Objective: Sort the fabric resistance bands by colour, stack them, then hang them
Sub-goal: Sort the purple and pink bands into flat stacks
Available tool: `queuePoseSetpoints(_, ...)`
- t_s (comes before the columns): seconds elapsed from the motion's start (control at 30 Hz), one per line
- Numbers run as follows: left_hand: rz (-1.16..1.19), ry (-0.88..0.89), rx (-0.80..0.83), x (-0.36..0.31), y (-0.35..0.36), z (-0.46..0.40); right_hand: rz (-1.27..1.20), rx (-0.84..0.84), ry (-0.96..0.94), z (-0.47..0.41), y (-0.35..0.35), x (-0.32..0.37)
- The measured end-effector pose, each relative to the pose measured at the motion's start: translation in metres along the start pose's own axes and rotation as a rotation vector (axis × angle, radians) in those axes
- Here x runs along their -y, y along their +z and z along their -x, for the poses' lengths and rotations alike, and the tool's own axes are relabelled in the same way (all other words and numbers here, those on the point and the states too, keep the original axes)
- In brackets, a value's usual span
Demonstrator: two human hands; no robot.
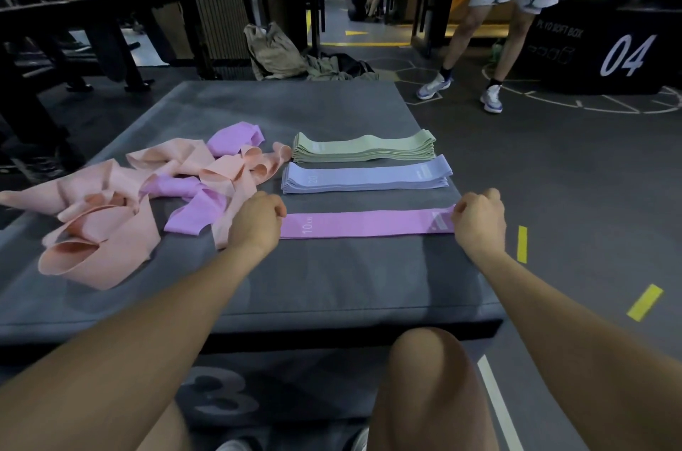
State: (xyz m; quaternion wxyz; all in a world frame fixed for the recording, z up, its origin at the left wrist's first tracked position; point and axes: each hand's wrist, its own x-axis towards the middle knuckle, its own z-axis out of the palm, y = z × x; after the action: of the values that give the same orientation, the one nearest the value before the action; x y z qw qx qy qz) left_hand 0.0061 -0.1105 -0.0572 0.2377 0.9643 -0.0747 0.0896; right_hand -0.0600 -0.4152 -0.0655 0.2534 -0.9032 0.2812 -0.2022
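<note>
Sorting step, pink pile begun: your left hand (258,218) and right hand (478,216) each grip an end of the flat pink fabric band (365,225); next, probably another pink from the loose peach-and-pink heap (147,199).

Dim indoor light; a brighter doorway (369,0) glows behind the grey mat (332,277). Soft shadows, edges bend from wide-angle distortion, slight blur.

Both bare arms reach forward, well apart — the left hand (258,220) and the right hand (479,220) each lie knuckles-up with fingers curled, pinching one end of a pink band (363,225).
</note>
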Motion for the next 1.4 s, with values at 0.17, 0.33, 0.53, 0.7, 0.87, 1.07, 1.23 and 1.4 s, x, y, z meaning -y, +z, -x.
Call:
queuePoseSetpoints(0.17,-0.029,0.034,0.03,0.001,-0.005,0.001,0.151,-0.03,-0.322,0.005,0.0,0.024)
queuePoseSetpoints(0.33,-0.052,0.152,-0.018,-0.002,-0.014,0.0,0.107,0.437,-0.666,0.014,0.002,0.059)
queuePoseSetpoints(0.53,-0.057,0.407,0.31,-0.005,-0.011,-0.004,0.155,0.635,-0.684,0.014,0.008,0.067)
queuePoseSetpoints(0.7,-0.071,0.357,0.383,0.003,-0.004,-0.012,0.167,0.6,-0.65,0.01,0.008,0.062)
queuePoseSetpoints(0.87,0.018,0.339,0.379,0.006,-0.003,-0.012,0.178,0.606,-0.631,0.012,0.009,0.063)
queuePoseSetpoints(1.07,0.13,0.375,0.302,0.006,-0.012,-0.004,0.134,0.603,-0.632,0.018,0.009,0.085)
queuePoseSetpoints(1.23,0.092,0.361,0.12,0.029,-0.034,-0.007,0.0,0.545,-0.669,0.032,0.02,0.133)
queuePoseSetpoints(1.4,0.045,0.243,-0.01,0.078,-0.065,-0.01,-0.071,0.546,-0.737,0.053,0.048,0.198)
